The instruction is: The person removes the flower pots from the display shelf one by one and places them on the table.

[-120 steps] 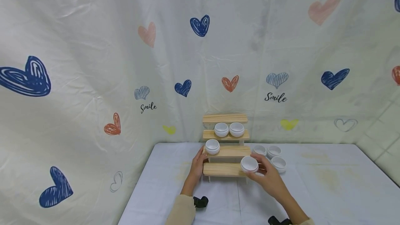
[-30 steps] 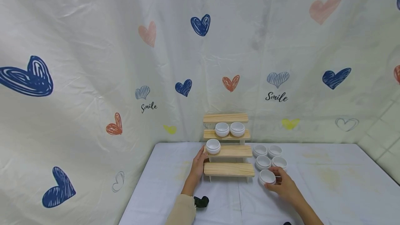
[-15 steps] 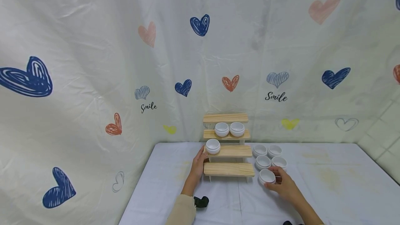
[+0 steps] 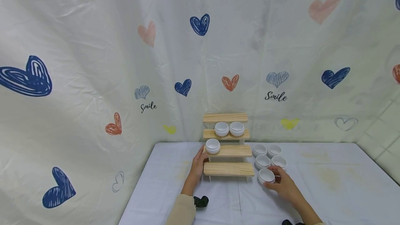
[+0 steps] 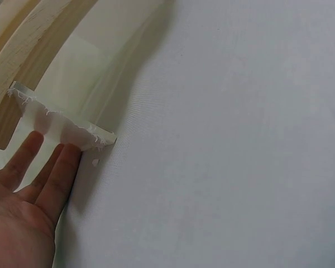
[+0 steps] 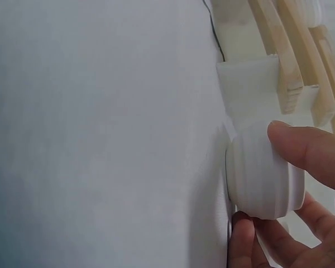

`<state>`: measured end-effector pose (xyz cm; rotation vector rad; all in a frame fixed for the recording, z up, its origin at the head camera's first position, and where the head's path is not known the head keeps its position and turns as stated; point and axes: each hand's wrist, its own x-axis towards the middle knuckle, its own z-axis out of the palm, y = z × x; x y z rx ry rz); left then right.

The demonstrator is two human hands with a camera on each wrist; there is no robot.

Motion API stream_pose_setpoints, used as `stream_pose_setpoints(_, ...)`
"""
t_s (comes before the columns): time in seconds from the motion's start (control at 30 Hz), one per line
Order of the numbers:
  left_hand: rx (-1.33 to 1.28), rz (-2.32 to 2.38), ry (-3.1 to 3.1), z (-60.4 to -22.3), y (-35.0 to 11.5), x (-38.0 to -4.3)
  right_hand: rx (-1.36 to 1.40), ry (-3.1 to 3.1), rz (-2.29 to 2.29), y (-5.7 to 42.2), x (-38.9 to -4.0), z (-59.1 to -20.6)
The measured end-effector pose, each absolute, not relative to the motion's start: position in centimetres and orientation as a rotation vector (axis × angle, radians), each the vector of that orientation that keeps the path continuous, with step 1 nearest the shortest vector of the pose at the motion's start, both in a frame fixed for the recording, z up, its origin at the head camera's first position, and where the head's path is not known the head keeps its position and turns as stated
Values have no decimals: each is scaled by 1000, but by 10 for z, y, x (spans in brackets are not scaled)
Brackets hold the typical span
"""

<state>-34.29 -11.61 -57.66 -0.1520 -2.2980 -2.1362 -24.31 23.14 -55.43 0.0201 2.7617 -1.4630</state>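
A small white bowl (image 4: 266, 176) stands on the table right of the wooden tiered stand (image 4: 229, 169). My right hand (image 4: 285, 184) grips it, thumb on the near side and fingers round the far side; the right wrist view shows the bowl (image 6: 262, 170) between thumb and fingers. My left hand (image 4: 197, 164) is at the stand's left side, its straight fingers (image 5: 58, 178) touching the pale side panel (image 5: 61, 123). One white bowl (image 4: 213, 146) sits at the left end of a middle shelf. Two more bowls (image 4: 236, 128) stand side by side one shelf higher.
Several white bowls (image 4: 262, 161) are grouped on the table just behind the gripped one. A white cloth (image 4: 325, 193) covers the table. Behind it hangs a curtain (image 4: 237, 44) printed with hearts. The stand's top shelf (image 4: 225, 117) is close to the curtain.
Earliest, my right hand held a white bowl at the lowest shelf's right end; now it holds one on the table, further right and nearer. Over the last second, both hands have stayed almost still.
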Motion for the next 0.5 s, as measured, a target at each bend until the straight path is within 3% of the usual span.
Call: stream_pose_setpoints(0.5, -167, -2131, -2294, -576, -116, -342, 58, 2737, -1459, 231, -246, -555)
